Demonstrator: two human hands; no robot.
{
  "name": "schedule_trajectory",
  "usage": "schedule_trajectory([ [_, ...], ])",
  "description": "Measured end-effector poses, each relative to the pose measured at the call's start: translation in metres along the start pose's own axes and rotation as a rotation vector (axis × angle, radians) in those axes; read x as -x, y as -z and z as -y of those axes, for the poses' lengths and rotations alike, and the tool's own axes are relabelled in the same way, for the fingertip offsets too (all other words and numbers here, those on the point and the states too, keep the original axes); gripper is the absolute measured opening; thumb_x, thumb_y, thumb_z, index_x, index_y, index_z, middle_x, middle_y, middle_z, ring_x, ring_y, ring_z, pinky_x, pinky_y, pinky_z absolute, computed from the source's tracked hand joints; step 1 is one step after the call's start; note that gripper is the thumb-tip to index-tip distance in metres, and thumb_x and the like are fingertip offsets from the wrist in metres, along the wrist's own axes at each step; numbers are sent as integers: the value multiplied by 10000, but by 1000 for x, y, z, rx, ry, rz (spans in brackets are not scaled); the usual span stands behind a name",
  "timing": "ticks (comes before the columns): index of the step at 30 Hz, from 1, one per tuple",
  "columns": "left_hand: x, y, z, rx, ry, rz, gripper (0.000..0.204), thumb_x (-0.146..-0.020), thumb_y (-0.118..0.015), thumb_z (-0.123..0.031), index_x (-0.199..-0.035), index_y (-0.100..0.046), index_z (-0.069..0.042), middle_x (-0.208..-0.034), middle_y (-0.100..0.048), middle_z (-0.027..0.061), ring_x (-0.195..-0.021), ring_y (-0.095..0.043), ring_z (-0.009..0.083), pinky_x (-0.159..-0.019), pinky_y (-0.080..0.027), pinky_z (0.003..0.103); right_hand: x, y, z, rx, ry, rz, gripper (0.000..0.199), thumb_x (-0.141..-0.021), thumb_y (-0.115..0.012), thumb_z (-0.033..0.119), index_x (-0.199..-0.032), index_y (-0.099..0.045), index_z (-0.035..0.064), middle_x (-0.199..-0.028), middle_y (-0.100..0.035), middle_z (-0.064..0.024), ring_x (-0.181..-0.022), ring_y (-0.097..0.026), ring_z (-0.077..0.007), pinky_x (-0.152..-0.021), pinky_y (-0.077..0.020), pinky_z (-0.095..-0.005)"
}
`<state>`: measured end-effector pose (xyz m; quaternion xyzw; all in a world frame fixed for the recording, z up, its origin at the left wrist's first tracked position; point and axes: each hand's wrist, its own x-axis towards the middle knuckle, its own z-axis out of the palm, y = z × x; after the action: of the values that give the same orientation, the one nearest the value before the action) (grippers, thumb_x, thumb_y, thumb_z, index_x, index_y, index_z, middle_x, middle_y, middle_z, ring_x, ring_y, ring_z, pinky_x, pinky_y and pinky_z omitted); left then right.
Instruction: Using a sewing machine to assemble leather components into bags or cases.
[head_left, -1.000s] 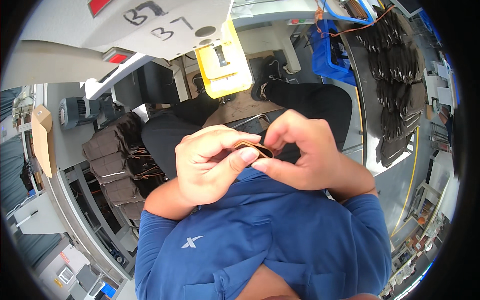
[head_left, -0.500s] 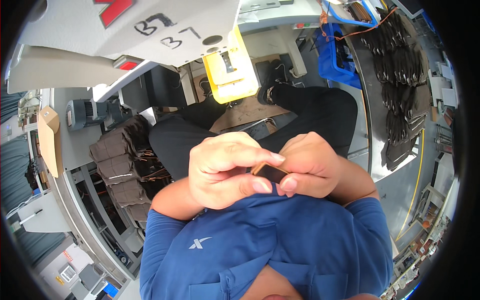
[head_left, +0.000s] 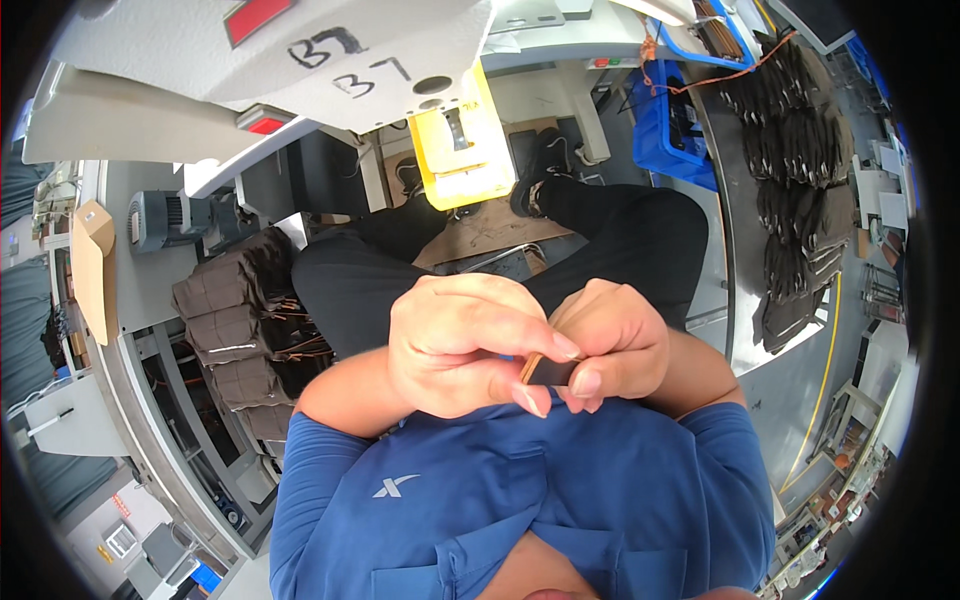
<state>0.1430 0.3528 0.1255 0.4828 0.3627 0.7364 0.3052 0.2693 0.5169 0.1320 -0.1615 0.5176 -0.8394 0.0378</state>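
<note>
Head view: a small dark folded piece with a tan edge (head_left: 547, 370) is pinched close to the chest, between the left hand (head_left: 465, 345), curled over it from above with thumb and forefinger closed on its near end, and the right hand (head_left: 610, 345), whose fingertips (head_left: 585, 383) clamp its far end. Both hands are shut on the piece, and it is judged to be in the middle of being folded or pressed flat; a firmer squeeze along the crease seems called for. Below the hands, a blue shirt (head_left: 520, 500) and dark trousers (head_left: 620, 230) are seen. Further out, stacked brown pieces (head_left: 235, 320) fill a rack, a yellow machine part (head_left: 465, 150) sits under a grey table (head_left: 300, 70), and dark pieces (head_left: 800, 150) lie by a blue crate (head_left: 670, 120).
</note>
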Motion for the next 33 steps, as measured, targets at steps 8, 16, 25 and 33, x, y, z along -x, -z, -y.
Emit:
schedule_trajectory([
  [8, -3, -5, 2, -85, -84, -23, 364, -860, -835, -217, -1033, -713, 79, -850, -692, 129, -659, -654, 227, -540, -511, 315, 1, 1, -2, 49, 73, -27, 306, -982, -622, 164, -706, -663, 39, -550, -592, -28, -454, -557, -145, -452, -411, -289],
  [16, -7, -7, 4, -164, -108, -41, 319, -786, -863, -134, -1041, -749, 21, -773, -688, 91, -653, -665, 179, -571, -518, 281, 3, 2, -3, 84, 138, -69, 335, -977, -615, 146, -663, -646, 35, -507, -557, -20, -437, -538, -141, -439, -398, -296],
  [25, 7, 11, 0, -646, -84, -179, 391, -758, -886, -156, -1086, -718, -25, -800, -710, 82, -673, -690, 173, -593, -533, 268, 4, 7, -10, -37, 39, -424, 363, -830, -828, 24, -1130, -628, -17, -980, -700, -108, -861, -680, -125, -758, -555, -269],
  [33, 9, 14, 18, -1061, -533, 46, 533, -738, -897, -290, -1101, -676, 33, -967, -675, 130, -830, -701, 264, -644, -560, 333, -19, 38, 5, 164, 24, -580, 180, -884, -766, 43, -1035, -681, -5, -887, -695, -50, -791, -665, -107, -690, -551, -248],
])
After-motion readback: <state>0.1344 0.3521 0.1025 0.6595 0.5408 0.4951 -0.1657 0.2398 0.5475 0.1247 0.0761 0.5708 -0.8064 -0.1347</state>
